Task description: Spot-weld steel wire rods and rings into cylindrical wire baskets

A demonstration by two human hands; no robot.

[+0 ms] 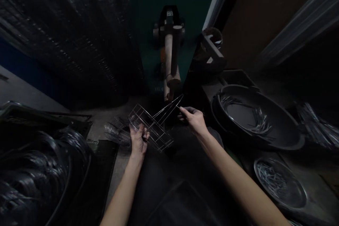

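Observation:
My left hand [138, 139] is closed around the edge of a small wire grid panel [156, 130], holding it in front of me. My right hand [192, 117] pinches the near end of a bent wire loop [169, 107] that slants up from the grid toward the tip of a machine's arm [170, 67]. The loop crosses the grid panel near its middle. Both forearms reach in from the bottom of the view.
A green machine body [148, 24] stands straight ahead. Stacked wire mesh sheets [66, 31] lean at the left. Coiled black wire [34, 173] lies at the lower left. A large dark basin [288, 137] with wire pieces and a smaller dish [296, 201] with metal bits sit at right.

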